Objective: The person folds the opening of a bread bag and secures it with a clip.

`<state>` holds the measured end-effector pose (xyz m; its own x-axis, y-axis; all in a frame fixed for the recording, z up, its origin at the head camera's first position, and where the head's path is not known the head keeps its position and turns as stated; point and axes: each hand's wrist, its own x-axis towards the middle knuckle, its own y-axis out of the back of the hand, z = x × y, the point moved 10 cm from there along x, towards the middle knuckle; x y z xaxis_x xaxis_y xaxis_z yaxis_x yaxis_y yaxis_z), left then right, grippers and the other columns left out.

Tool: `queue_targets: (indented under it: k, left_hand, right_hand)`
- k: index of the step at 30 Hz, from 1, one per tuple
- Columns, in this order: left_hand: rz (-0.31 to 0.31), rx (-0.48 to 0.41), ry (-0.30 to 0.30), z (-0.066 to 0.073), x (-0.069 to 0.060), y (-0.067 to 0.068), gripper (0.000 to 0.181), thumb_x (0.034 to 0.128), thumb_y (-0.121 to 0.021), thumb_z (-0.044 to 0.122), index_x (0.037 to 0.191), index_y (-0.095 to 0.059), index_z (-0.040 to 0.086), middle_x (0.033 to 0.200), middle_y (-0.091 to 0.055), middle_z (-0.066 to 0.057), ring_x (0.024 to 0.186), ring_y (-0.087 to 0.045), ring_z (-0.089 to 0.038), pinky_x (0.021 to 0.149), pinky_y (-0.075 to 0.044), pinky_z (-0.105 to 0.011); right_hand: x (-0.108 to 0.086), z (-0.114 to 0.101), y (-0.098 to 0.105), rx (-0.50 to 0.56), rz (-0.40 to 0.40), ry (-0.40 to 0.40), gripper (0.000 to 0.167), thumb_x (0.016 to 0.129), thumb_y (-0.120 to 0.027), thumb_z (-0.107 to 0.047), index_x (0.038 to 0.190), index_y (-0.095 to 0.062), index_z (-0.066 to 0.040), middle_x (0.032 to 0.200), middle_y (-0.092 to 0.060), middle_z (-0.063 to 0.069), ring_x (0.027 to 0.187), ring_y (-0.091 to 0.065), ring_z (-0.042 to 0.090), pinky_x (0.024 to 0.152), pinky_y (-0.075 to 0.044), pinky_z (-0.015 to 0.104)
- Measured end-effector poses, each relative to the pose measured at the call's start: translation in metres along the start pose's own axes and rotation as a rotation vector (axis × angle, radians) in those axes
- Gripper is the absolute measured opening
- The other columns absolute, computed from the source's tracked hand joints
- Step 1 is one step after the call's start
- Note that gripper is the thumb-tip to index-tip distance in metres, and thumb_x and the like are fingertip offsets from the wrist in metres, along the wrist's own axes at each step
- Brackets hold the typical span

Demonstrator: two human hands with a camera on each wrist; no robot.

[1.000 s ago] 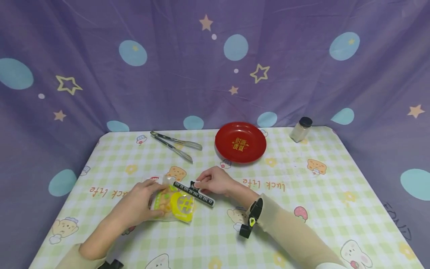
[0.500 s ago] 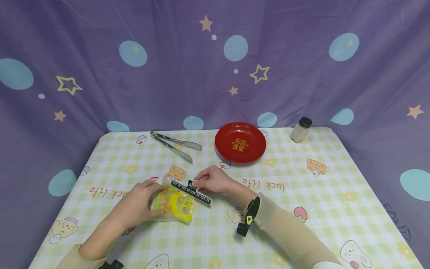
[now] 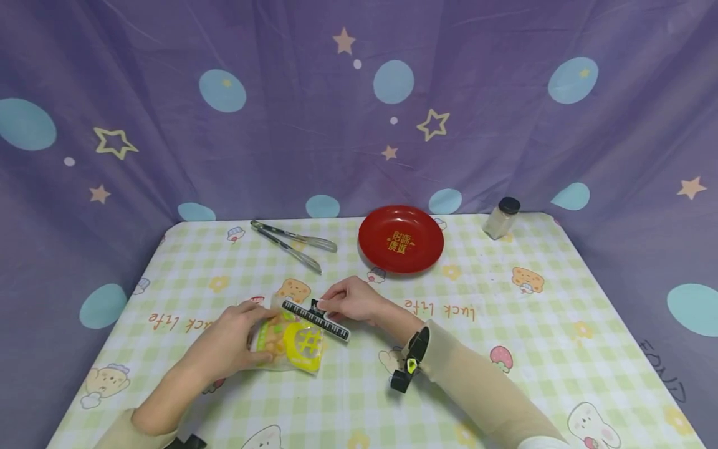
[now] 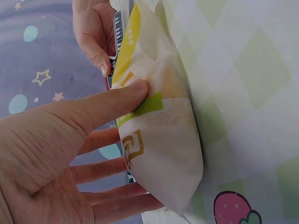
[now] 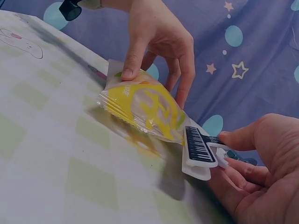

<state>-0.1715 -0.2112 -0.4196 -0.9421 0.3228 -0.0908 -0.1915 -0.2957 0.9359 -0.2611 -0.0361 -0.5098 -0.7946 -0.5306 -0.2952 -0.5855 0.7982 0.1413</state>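
My left hand [image 3: 230,340] grips a yellow-and-clear plastic snack bag [image 3: 304,346] at its left end. In the left wrist view, the thumb lies across one face of the bag [image 4: 161,149] and the fingers spread behind the other. My right hand [image 3: 354,300] pinches the handle of a bag clip [image 3: 316,319] with a black-and-white piano-key pattern. In the right wrist view, the clip [image 5: 201,147] has its two bars parted at the near end and sits at the bag's edge. Whether the bag lies between the bars is hard to tell.
Metal tongs [image 3: 291,242] lie spread at the back left of the checked tablecloth [image 3: 426,386]. Right of them is a red plate [image 3: 374,257] with gold characters. A small jar [image 3: 500,223] with a black lid stands at the back right. A purple curtain [image 3: 314,143] hangs behind.
My right hand has shifted slightly left with the bag clip, bringing it further over the bag's upper edge. My left hand and the snack bag have barely moved.
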Motion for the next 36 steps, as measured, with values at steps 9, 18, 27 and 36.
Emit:
queue_targets:
  k: [9, 18, 27, 36]
  left_hand:
    - [-0.004, 0.000, 0.007, -0.001, 0.000, -0.001, 0.076, 0.0698, -0.100, 0.033, 0.136, -0.070, 0.010, 0.136, -0.067, -0.016, 0.123, -0.063, -0.045, 0.102, -0.055, -0.064]
    - [-0.005, -0.001, 0.012, -0.001, 0.001, -0.002, 0.076, 0.0699, -0.100, 0.032, 0.136, -0.071, 0.010, 0.136, -0.067, -0.016, 0.122, -0.064, -0.044, 0.102, -0.054, -0.064]
    - [-0.007, 0.009, 0.011, 0.000, 0.001, -0.002, 0.078, 0.0706, -0.100, 0.032, 0.139, -0.069, 0.011, 0.136, -0.066, -0.017, 0.120, -0.064, -0.044, 0.101, -0.055, -0.064]
    - [-0.029, 0.043, 0.005, 0.001, 0.002, -0.003, 0.078, 0.0739, -0.098, 0.034, 0.144, -0.068, 0.017, 0.134, -0.061, -0.020, 0.112, -0.062, -0.038, 0.083, -0.061, -0.055]
  right_hand:
    - [0.003, -0.001, -0.002, -0.018, 0.026, -0.011, 0.020, 0.096, -0.079, -0.019, 0.107, -0.082, -0.003, 0.090, -0.081, 0.010, 0.073, -0.076, 0.013, 0.075, -0.066, 0.031]
    - [0.008, -0.002, -0.004, -0.010, 0.036, -0.008, 0.019, 0.098, -0.078, -0.018, 0.107, -0.081, -0.002, 0.092, -0.082, 0.011, 0.075, -0.076, 0.014, 0.075, -0.066, 0.032]
    - [0.013, -0.002, -0.005, -0.076, 0.060, -0.025, 0.022, 0.099, -0.077, -0.023, 0.110, -0.082, -0.005, 0.093, -0.082, 0.007, 0.078, -0.077, 0.013, 0.074, -0.064, 0.029]
    - [0.015, -0.002, -0.005, -0.028, 0.068, -0.037, 0.020, 0.098, -0.077, -0.020, 0.108, -0.080, -0.003, 0.094, -0.082, 0.010, 0.079, -0.077, 0.016, 0.076, -0.066, 0.032]
